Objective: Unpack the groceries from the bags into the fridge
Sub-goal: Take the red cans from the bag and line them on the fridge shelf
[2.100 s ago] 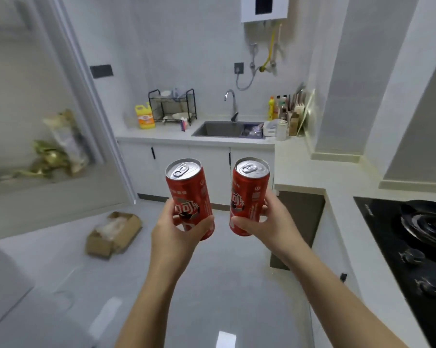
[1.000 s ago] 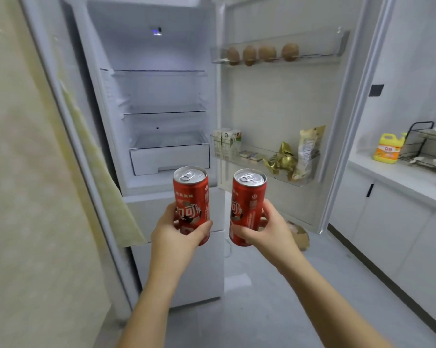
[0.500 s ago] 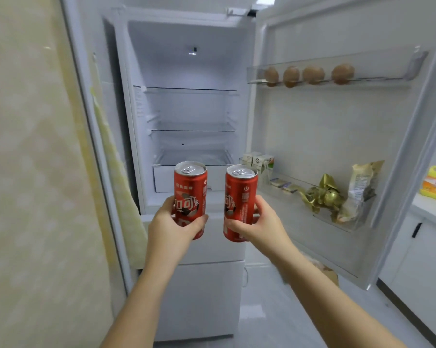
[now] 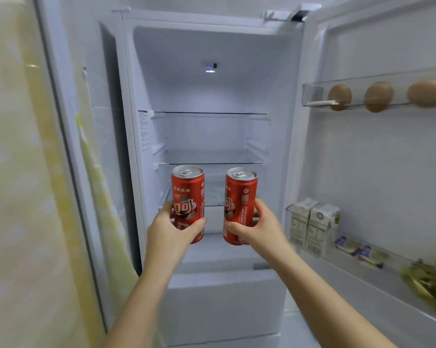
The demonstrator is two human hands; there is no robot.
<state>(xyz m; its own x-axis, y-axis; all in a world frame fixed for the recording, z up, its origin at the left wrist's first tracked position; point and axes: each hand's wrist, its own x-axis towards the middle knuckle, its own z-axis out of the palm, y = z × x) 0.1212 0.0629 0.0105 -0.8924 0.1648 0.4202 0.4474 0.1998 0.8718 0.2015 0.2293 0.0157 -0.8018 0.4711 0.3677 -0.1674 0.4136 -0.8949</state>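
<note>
- Straight ahead of both grips, past the cans, the open fridge (image 4: 212, 84) fills the view; half a second ago it sat further off, so you have closed in on it.
- Your left hand (image 4: 173, 231) wraps the lower half of the left can (image 4: 188, 194), thumb across the front.
- Your right hand (image 4: 259, 227) wraps the right can (image 4: 240, 194) the same way.
- Both cans are upright, tabs up, side by side with a gap between them.
- Grips match the earlier frames: same two cans, same hold, same spacing.
- Two seconds ago you held the cans up against the sink and counter; now they face the shelves. My read is that the carry is over and placing is the step in hand.
- Just above the can tops runs the front edge of the lower glass shelf (image 4: 210, 163); higher still is the upper glass shelf (image 4: 209, 113).
- Behind the grips, showing between the cans, is a white drawer (image 4: 213, 218).
- Right of your right hand is the open door (image 4: 362, 159). Milk cartons (image 4: 312, 227) sit nearest that grip, eggs (image 4: 340, 96) well above it, gold-wrapped items (image 4: 428, 280) low and further right, blurred.
- Neither can touches a shelf or rack yet, so both are still outside the compartment, in hand.
- Task looks partly done: the door is already stocked, but the bags are out of view, so you cannot tell what remains.
- Next move probably needs a lift over the shelf edge or a swing right to the door; which one cannot be told.
</note>
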